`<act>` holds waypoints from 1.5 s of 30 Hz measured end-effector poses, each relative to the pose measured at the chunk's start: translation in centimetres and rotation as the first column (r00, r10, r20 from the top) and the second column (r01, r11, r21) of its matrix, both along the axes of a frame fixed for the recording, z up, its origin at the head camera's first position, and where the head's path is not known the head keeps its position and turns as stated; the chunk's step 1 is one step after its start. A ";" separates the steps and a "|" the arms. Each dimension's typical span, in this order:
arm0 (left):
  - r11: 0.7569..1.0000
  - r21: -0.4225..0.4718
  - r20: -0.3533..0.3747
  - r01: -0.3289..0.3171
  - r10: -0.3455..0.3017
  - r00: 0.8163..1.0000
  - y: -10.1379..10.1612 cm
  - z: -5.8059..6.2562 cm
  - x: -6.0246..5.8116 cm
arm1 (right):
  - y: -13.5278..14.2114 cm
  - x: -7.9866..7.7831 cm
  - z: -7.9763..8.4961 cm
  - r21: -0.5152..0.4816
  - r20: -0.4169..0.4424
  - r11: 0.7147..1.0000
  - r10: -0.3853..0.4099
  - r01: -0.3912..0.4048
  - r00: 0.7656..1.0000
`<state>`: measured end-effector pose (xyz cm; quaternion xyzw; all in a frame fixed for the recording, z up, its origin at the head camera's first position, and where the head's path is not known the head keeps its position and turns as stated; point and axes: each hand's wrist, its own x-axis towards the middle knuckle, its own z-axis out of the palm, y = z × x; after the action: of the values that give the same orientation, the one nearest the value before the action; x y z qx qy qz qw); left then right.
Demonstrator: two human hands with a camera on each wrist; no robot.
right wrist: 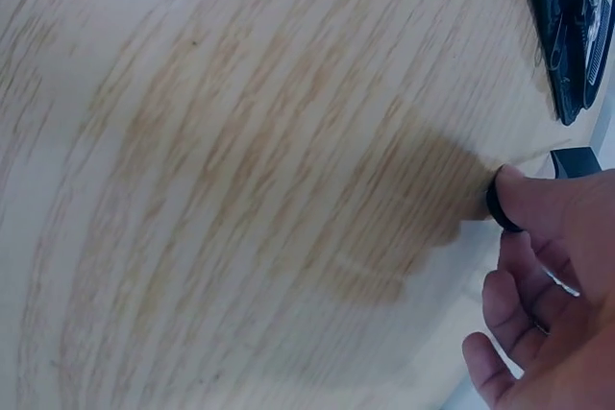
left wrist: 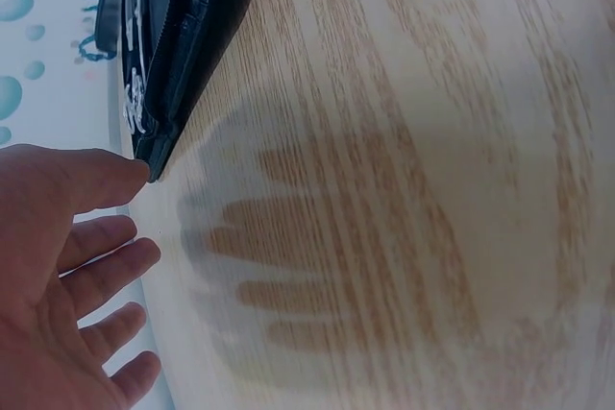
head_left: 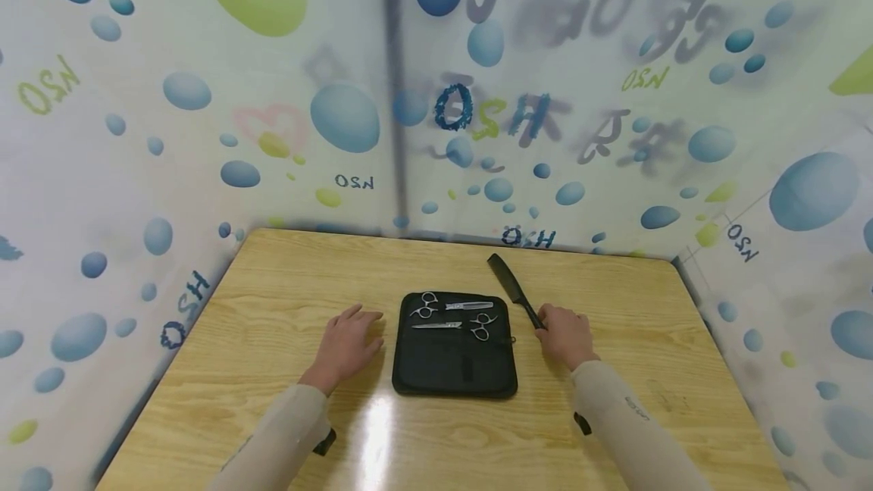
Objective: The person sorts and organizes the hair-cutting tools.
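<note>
A black comb (head_left: 505,277) with a long handle slants across the table, right of a black case (head_left: 436,370). My right hand (head_left: 566,336) pinches the end of its handle between thumb and fingers; in the right wrist view the dark handle end (right wrist: 496,201) shows at the thumb. Inside the case lie thinning scissors (head_left: 470,305) and, below them, straight scissors (head_left: 439,325), both silver. Left of the case my left hand (head_left: 346,343) is held over the table, fingers spread and holding nothing. In the left wrist view its fingers (left wrist: 106,271) are loosely extended.
The light wooden table (head_left: 273,286) has its back edge against a white wall covering (head_left: 286,74) printed with blue and green drops. More of this covering stands at both sides. Light glares off the table near the left sleeve (head_left: 280,430).
</note>
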<state>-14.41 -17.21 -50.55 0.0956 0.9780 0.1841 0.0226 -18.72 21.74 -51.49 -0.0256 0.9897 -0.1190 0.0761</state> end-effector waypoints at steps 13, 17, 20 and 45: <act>1.000 0.007 -0.014 -0.002 0.002 1.000 0.1 0.0 0.0 | 0.3 0.1 -0.2 -0.016 -0.032 1.000 -0.020 0.019 0.999; 1.000 0.008 -0.015 0.002 -0.002 1.000 0.1 0.0 -0.1 | 0.3 0.1 -0.3 -0.008 -0.054 1.000 -0.019 0.018 0.998; 1.000 0.011 -0.009 0.002 -0.002 1.000 0.2 0.0 -0.1 | 0.3 0.1 -0.3 0.000 -0.053 1.000 -0.016 0.016 0.998; 1.000 -0.001 -0.044 0.004 -0.005 0.999 0.1 1.2 -0.3 | 0.8 0.0 0.5 -0.091 -0.212 0.996 -0.018 -0.001 0.977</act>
<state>-14.68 -17.06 -49.39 0.1018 0.9781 0.1815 0.0015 -18.68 22.58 -51.01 -0.0375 0.9858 -0.1607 -0.0319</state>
